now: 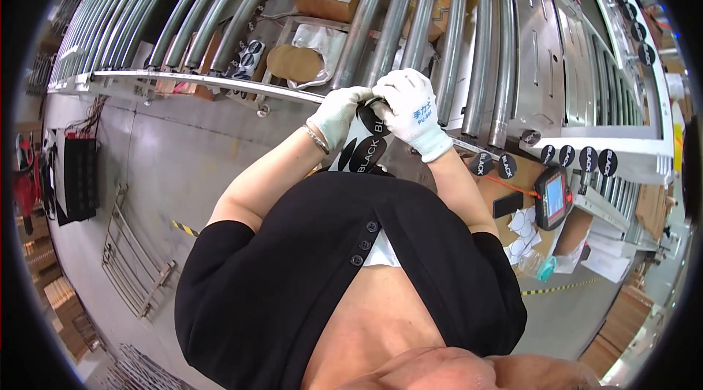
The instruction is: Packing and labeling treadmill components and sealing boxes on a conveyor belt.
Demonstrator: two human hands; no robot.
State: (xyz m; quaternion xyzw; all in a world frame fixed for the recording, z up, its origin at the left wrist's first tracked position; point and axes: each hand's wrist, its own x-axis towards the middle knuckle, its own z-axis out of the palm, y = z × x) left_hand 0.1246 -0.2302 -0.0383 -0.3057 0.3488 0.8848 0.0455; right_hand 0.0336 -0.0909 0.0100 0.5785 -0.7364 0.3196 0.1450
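Both my hands wear white gloves and meet at the near rail of a roller conveyor (387,31). Between them hangs a white backing strip with round black stickers (366,152), drooping toward my body. My left hand (341,113) pinches the strip's upper left side, fingers bent. At its upper right, my right hand (408,108) has its fingers curled over the top end, close to the left fingertips. A dark edge shows between the fingertips; whether a sticker is lifted there is hidden by the gloves.
Brown discs (294,63) lie beyond the rail, near a cardboard box (322,5). More round black stickers (586,158) line the right frame. Below it are a handheld device with a screen (553,196), a black phone-like slab (508,205) and a teal-capped bottle (542,268). A metal rack (135,258) stands left.
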